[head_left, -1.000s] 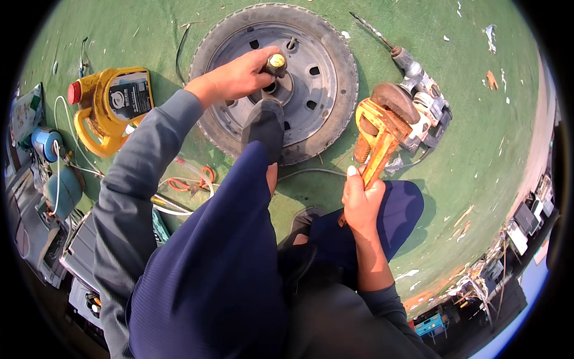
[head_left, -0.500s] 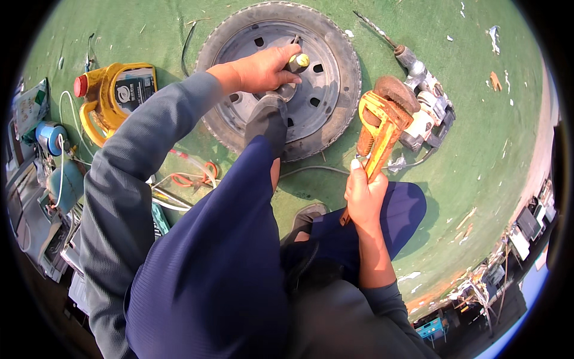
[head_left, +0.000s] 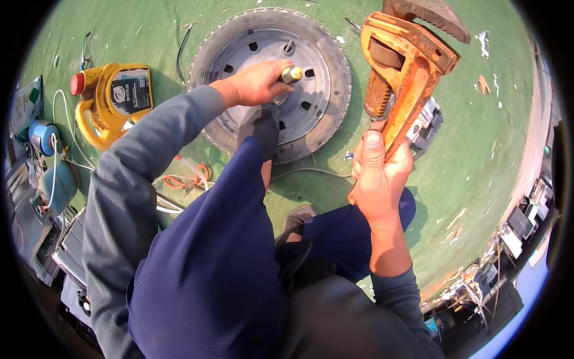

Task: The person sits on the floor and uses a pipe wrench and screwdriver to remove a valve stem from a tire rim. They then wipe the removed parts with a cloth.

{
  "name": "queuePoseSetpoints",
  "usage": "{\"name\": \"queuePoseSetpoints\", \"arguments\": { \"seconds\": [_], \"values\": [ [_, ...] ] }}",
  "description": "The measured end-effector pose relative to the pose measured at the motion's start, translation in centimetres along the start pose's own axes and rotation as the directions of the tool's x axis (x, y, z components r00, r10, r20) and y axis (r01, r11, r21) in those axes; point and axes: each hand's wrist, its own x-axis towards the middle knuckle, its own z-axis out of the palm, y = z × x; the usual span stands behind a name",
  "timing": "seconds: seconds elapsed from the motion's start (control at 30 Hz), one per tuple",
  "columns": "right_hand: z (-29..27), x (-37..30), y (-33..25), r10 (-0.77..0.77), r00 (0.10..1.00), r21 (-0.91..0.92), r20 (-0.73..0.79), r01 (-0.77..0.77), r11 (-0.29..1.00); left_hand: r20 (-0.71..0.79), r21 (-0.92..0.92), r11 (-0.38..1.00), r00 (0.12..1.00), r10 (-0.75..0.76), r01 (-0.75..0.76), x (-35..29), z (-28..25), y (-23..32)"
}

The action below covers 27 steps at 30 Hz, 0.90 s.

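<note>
A tyre on a grey steel rim (head_left: 320, 122) lies flat on the green ground. My left hand (head_left: 257, 82) is closed around a short cylinder with a yellow end (head_left: 291, 75), held over the rim's centre. Its lower end is mostly hidden by my fingers and by my dark shoe (head_left: 260, 125), which rests on the wheel. To the right, my right hand (head_left: 384, 167) grips the handle of a rusty orange pipe wrench (head_left: 415, 90). The wrench is raised, with its jaws pointing away from me, and it looks large in front of the ground.
A yellow jug with a red cap (head_left: 113, 99) stands left of the wheel. Orange-handled pliers or cutters (head_left: 185, 179) and a pale hose lie near my left knee. Behind the wrench, a power tool (head_left: 427, 122) is partly covered. Scraps and equipment line both sides.
My right hand has lifted the pipe wrench up toward the camera and slightly right. My left hand stays at the wheel's centre with the yellow-ended cylinder. The view has shifted slightly.
</note>
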Motion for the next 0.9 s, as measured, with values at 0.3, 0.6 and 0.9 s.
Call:
{"name": "queuePoseSetpoints", "arguments": {
  "seconds": [0.3,0.6,0.9],
  "values": [
    [1.8,3.4,1.0,0.228,0.969,-0.410,0.091,-0.173,0.895,-0.029,0.042,0.999,1.000,-0.007,0.008,0.0,0.2,-0.1],
    [2.5,1.9,-0.1,0.052,0.999,-0.270,0.012,-0.047,0.962,-0.086,0.061,0.989,0.987,0.136,-0.131,-0.2,-0.5,0.2],
    [4.9,1.6,-6.0,0.009,0.964,-0.391,0.267,0.100,0.915,-0.172,0.140,0.988,0.982,0.084,-0.060,-1.4,3.0,-2.8]
  ]
}}
